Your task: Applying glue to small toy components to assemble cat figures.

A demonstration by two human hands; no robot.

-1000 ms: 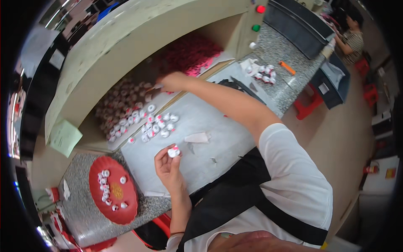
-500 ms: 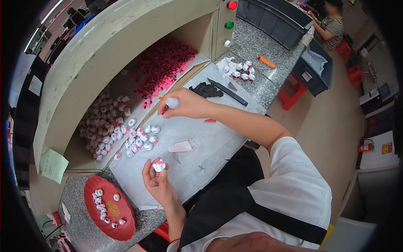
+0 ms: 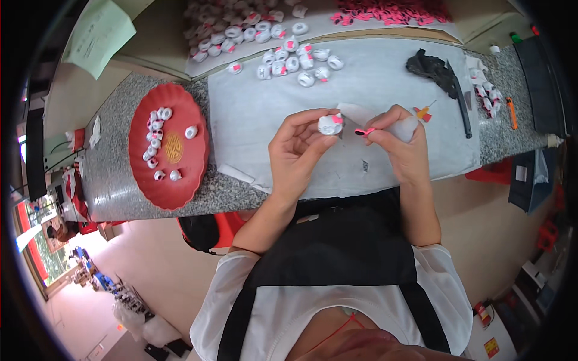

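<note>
My left hand (image 3: 295, 150) pinches a small round white piece (image 3: 329, 125) with a pink patch on its top. A little to the right, my right hand (image 3: 402, 157) holds a small pink-and-black piece (image 3: 365, 132) between thumb and fingertips. Tucked in that same hand is a translucent squeeze bottle (image 3: 404, 128) with an orange nozzle and a thin needle pointing right. The two pieces are apart. Both hands are above a white sheet on the worktop (image 3: 253, 120). Behind them sits a cluster of similar white pieces (image 3: 292, 63), several with pink on them.
A red scalloped plate (image 3: 195, 162) with several white pieces stands on the left. At the back are heaps of white pieces (image 3: 241, 36) and pink pieces (image 3: 391, 12). On the right lie crumpled black material (image 3: 430, 65), a black cutter-like tool (image 3: 462, 102) and an orange lighter (image 3: 512, 113).
My right hand has come from near the pink heap toward my left hand, and a pink-and-black piece now shows in its fingertips. The white piece stays in my left hand. The view has turned.
</note>
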